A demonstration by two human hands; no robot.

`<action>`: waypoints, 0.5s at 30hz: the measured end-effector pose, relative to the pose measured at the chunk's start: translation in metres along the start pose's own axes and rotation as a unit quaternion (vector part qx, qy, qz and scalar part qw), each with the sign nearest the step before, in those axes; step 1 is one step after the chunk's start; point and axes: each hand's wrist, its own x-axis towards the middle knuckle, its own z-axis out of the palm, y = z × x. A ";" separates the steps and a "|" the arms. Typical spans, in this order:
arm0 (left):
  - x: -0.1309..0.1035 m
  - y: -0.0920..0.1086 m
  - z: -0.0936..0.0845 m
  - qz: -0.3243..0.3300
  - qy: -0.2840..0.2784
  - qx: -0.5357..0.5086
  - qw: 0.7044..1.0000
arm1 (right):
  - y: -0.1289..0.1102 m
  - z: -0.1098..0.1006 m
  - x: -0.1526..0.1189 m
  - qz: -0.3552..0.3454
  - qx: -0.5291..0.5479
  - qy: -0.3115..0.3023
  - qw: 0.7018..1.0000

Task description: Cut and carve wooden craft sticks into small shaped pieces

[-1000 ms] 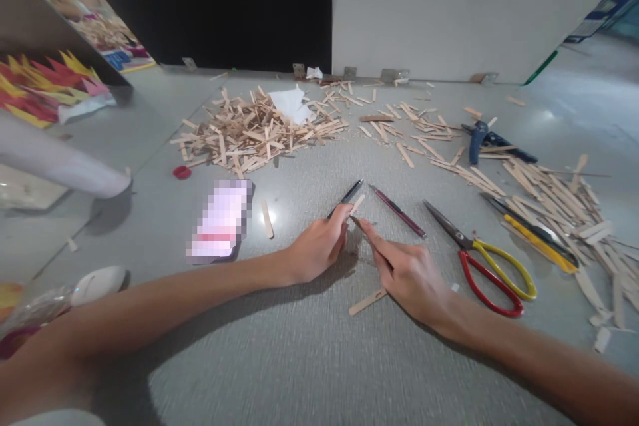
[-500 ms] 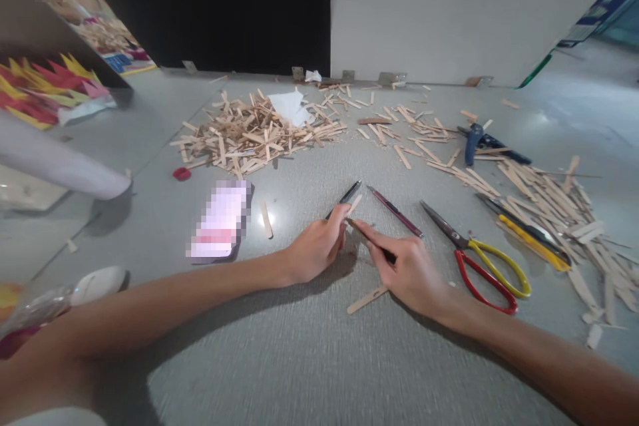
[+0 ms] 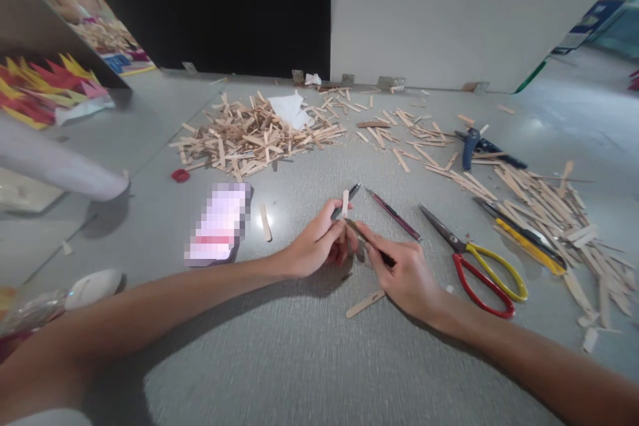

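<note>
Between the thumb and fingers of my left hand (image 3: 317, 243), a wooden craft stick (image 3: 345, 201) stands nearly upright. My right hand (image 3: 409, 276) is closed around a slim dark craft knife (image 3: 363, 231), its tip meeting the stick at my left fingers. The blade's edge is too small to make out. Another craft stick (image 3: 360, 306) lies partly under my right hand. Just behind my left hand, a dark pen (image 3: 354, 191) is partly covered. A dark red pen (image 3: 394, 214) lies beyond my right hand, and scissors (image 3: 462, 248) with red and yellow handles lie to its right.
A heap of wooden sticks (image 3: 239, 140) with white paper lies at the back. More sticks (image 3: 544, 196) spread rightward, near blue-handled pliers (image 3: 470, 148) and a yellow utility knife (image 3: 532, 246). At left are a phone (image 3: 218, 223) and a short stick (image 3: 265, 222). A panel (image 3: 449, 20) stands behind.
My left hand has turned, bringing the held stick from a slant to nearly upright and showing more of its fingers. The knife stays in my right hand, close to the stick.
</note>
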 end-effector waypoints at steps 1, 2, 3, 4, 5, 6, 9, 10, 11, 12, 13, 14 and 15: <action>0.000 0.000 0.000 0.000 -0.001 -0.009 1.000 | 0.000 0.000 0.000 -0.006 -0.002 0.002 1.000; 0.000 0.000 -0.001 0.002 -0.003 -0.015 1.000 | 0.000 0.001 0.000 -0.011 -0.003 0.005 1.000; 0.001 0.000 -0.002 0.006 -0.006 -0.018 1.000 | -0.001 0.001 0.000 -0.015 -0.002 0.008 1.000; 0.001 -0.001 -0.002 0.009 -0.010 -0.019 1.000 | -0.001 0.002 0.001 -0.017 0.001 0.011 1.000; 0.001 -0.001 -0.003 0.011 -0.013 -0.021 1.000 | 0.000 0.002 0.001 -0.018 0.005 0.013 1.000; 0.002 -0.001 -0.003 0.011 -0.015 -0.023 1.000 | 0.000 0.002 0.002 -0.017 0.010 0.013 1.000; 0.002 -0.002 -0.004 0.001 -0.012 -0.036 0.999 | 0.001 -0.002 0.005 -0.009 0.028 0.002 1.000; 0.002 -0.001 -0.004 -0.001 -0.010 -0.042 0.999 | 0.002 -0.003 0.006 -0.007 0.035 -0.005 0.999; 0.003 -0.001 -0.004 -0.003 -0.008 -0.046 0.999 | 0.004 -0.005 0.007 -0.005 0.043 -0.010 0.999; 0.003 -0.001 -0.004 -0.004 -0.006 -0.051 0.999 | 0.005 -0.006 0.008 -0.001 0.051 -0.017 0.999; 0.003 -0.001 -0.004 -0.005 -0.007 -0.055 0.998 | 0.007 -0.008 0.009 0.005 0.057 -0.023 0.998; 0.004 -0.001 -0.005 -0.005 -0.010 -0.058 0.998 | 0.008 -0.008 0.010 0.010 0.061 -0.028 0.998; 0.004 0.000 -0.006 -0.005 -0.014 -0.061 0.998 | 0.010 -0.009 0.010 0.015 0.063 -0.033 0.997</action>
